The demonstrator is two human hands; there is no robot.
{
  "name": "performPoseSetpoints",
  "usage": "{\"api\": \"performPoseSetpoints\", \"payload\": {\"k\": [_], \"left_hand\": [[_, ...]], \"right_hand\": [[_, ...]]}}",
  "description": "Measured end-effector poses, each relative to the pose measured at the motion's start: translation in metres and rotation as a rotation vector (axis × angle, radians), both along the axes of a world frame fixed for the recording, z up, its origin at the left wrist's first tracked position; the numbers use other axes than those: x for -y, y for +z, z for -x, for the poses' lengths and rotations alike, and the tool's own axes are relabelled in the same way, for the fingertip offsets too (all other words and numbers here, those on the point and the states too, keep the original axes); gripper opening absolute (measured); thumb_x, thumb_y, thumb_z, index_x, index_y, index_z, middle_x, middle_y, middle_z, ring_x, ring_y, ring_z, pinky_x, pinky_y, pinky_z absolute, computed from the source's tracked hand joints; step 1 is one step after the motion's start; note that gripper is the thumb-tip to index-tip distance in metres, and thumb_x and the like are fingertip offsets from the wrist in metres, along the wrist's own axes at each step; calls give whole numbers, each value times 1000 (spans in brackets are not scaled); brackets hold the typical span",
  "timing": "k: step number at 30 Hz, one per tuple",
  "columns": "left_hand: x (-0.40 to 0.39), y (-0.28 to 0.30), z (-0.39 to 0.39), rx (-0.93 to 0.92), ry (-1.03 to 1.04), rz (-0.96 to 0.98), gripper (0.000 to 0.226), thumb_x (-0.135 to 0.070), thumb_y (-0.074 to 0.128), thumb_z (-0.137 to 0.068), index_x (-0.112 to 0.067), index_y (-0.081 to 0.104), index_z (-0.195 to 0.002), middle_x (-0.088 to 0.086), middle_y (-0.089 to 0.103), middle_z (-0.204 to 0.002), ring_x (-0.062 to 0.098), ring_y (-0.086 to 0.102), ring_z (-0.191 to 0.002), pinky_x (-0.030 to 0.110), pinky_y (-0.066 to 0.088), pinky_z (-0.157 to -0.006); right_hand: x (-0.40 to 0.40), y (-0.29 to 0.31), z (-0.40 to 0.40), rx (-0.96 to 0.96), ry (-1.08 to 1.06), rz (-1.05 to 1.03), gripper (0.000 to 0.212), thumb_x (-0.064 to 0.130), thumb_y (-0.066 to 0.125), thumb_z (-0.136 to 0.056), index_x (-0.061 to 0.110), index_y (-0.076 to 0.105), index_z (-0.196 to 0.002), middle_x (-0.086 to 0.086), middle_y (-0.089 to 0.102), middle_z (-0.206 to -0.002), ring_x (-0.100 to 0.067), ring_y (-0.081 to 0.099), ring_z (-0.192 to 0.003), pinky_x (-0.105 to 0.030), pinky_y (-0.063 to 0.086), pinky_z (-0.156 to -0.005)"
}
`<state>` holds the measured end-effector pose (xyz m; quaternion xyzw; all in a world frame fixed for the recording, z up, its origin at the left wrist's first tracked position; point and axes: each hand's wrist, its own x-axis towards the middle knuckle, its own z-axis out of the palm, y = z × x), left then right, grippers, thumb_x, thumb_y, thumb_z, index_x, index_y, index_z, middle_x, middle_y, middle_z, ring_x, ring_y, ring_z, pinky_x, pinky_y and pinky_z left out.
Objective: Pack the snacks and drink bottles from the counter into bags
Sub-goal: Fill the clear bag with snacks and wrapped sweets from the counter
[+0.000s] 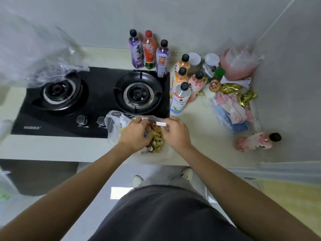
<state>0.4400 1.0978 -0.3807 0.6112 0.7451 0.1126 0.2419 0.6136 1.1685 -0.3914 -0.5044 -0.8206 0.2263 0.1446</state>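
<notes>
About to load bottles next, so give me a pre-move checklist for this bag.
1. Both hands on the clear bag: left hand and right hand pinch its top edge: ok.
2. Bag mouth wide enough for a bottle: cannot tell.
3. Gold snack packets already inside: ok.
4. A hand free to lift a bottle: not ok.
5. Nearest white bottle upright: ok.
6. Pink bottle upright: not ok, lying down.

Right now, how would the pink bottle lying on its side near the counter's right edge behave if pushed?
The pink bottle lies on its side, so it would probably roll rather than slide. It looks full, so likely heavy for its size. Its glossy wrap may be slippery in a grip.
</notes>
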Motion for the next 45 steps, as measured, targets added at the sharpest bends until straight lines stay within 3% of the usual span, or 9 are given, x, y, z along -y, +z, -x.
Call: {"api": "performPoseSetpoints", "payload": {"k": [5,9,15,26,32,36,39,43,45], "left_hand": [[18,2,23,-90,12,35,24,-31,61,-87,-19,61,-107,1,57,-106,27,51,-109,35,44,-73],[29,1,30,-123,31,86,29,-29,63,-85,-18,60,-112,3,55,-111,27,49,-114,41,50,-80],[27,3,25,-157,-5,80,48,-29,63,-88,-17,54,-134,6,51,-130,28,44,-125,41,49,-88],[-15,17,-14,-109,-109,-100,44,-27,62,-86,-19,59,-128,5,56,-115,28,49,-111,44,52,-87],[-70,21,-72,-95,-214,-107,48,-31,59,-91,-16,53,-137,7,53,-121,30,48,-117,46,51,-89],[-116,21,-117,-68,-263,-113,52,-33,58,-94,-18,49,-143,6,51,-134,30,47,-126,45,53,-89],[-159,17,-153,-53,-297,-108,54,-32,57,-95,-19,46,-145,7,48,-140,31,47,-129,48,54,-89],[-220,12,-202,-90,-315,-80,60,-33,58,-95,-22,39,-150,7,45,-146,31,47,-133,46,54,-92],[-249,9,-224,-69,-322,-74,62,-31,58,-96,-22,36,-152,7,41,-152,31,43,-139,48,50,-100]], "right_hand": [[22,-11,28,32,85,-18,18,18,62,-90,22,77,-99,2,73,-104,-25,66,-98,-37,57,-77],[26,-18,39,80,104,-57,15,16,63,-88,18,76,-95,1,68,-94,-26,63,-95,-39,55,-79],[27,-18,37,183,92,11,47,14,67,-79,24,71,-125,4,67,-123,-24,53,-121,-41,46,-99],[2,-1,-7,89,-6,-92,33,24,59,-81,20,69,-111,2,63,-105,-23,54,-106,-40,47,-85],[-45,3,-73,128,-110,-128,22,23,58,-83,13,66,-100,-4,62,-100,-29,54,-99,-44,49,-82],[-94,2,-121,152,-245,-111,34,21,61,-80,9,67,-112,-10,65,-116,-36,58,-114,-48,49,-95],[-135,2,-161,225,-285,-99,61,20,67,-80,7,57,-139,-18,55,-146,-44,41,-144,-55,38,-114],[-195,-4,-211,351,-319,-93,52,48,56,-95,9,59,-130,-17,58,-137,-39,51,-128,-48,39,-107],[-218,-3,-228,367,-322,-74,73,68,33,-95,8,58,-128,-17,60,-134,-37,53,-123,-47,40,-107]]}}
